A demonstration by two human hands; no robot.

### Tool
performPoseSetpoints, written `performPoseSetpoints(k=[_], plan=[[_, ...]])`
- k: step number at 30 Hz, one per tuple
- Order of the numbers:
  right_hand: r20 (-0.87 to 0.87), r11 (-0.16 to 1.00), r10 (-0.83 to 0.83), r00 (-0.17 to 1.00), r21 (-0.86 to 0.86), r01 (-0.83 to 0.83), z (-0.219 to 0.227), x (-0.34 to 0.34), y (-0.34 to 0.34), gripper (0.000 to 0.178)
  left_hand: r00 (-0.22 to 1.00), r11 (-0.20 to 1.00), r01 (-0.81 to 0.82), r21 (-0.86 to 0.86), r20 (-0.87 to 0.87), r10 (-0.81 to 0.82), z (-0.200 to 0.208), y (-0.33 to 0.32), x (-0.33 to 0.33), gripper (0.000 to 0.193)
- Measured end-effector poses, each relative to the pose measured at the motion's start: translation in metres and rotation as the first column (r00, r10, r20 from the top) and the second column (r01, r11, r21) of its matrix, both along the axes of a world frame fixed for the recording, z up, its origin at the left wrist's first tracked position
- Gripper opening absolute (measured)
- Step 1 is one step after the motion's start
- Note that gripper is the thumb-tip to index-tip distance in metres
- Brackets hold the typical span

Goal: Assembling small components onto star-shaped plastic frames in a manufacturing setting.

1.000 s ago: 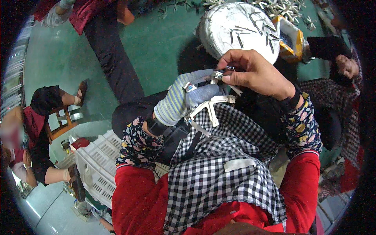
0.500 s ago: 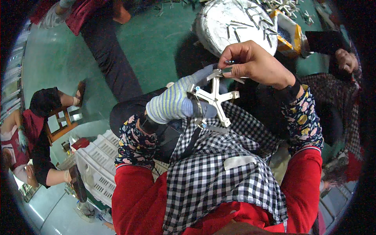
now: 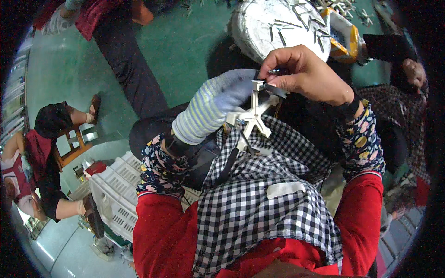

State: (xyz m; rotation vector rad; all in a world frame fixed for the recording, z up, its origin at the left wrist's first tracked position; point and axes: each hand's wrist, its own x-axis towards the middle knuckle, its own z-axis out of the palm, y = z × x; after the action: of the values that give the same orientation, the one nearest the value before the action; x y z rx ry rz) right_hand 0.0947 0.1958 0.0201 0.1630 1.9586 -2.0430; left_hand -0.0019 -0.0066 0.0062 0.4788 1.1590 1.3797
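L hand (image 3: pixel 208 104), in a striped glove, is gripping a wht star-shaped frame (image 3: pixel 253 115) by its L side; frame is hanging tilted above the checked apron (image 3: pixel 264 213), in front of the torso. R hand (image 3: pixel 308 76), bare, is pinching a thin metal strip (image 3: pixel 276 91) betw. thumb & fingers, at tip of frame's upper arm. Beyond, a rnd wht drum (image 3: pixel 255 28) is holding dk strips (image 3: pixel 320 41) on top; yel.-edged box (image 3: pixel 354 41) is sitting beside it. Wht slotted crate (image 3: pixel 118 190) is standing far L, nr a seated co-worker.
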Motion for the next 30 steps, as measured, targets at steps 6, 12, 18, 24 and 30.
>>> performPoseSetpoints(k=[6, 12, 18, 24, 30], plan=[[-0.175, 0.967, 0.037, 0.984, 0.254, 0.009, 0.006, -0.001, -0.004, 0.022, 0.996, 0.989, -0.088, -0.122, -0.037, 0.084, 0.005, 0.001, 0.005, 0.033], [-0.200, 0.953, -0.040, 0.979, 0.286, 0.097, 0.013, 0.000, -0.011, 0.029, 0.969, 0.976, -0.216, -0.004, 0.119, 0.215, -0.003, 0.004, 0.011, 0.022], [-0.257, 0.917, -0.060, 0.965, 0.369, 0.155, 0.009, 0.002, -0.013, 0.034, 0.987, 0.990, -0.140, 0.009, 0.076, 0.139, -0.010, 0.002, 0.005, 0.019], [-0.302, 0.912, -0.017, 0.953, 0.385, 0.138, 0.012, 0.004, -0.013, 0.031, 0.989, 0.995, -0.100, 0.014, 0.111, 0.098, -0.011, 0.003, 0.002, 0.028], [-0.421, 0.849, 0.016, 0.907, 0.485, 0.211, 0.005, 0.007, 0.003, 0.028, 0.985, 0.988, -0.154, 0.031, 0.080, 0.151, -0.012, 0.006, 0.001, 0.023]])
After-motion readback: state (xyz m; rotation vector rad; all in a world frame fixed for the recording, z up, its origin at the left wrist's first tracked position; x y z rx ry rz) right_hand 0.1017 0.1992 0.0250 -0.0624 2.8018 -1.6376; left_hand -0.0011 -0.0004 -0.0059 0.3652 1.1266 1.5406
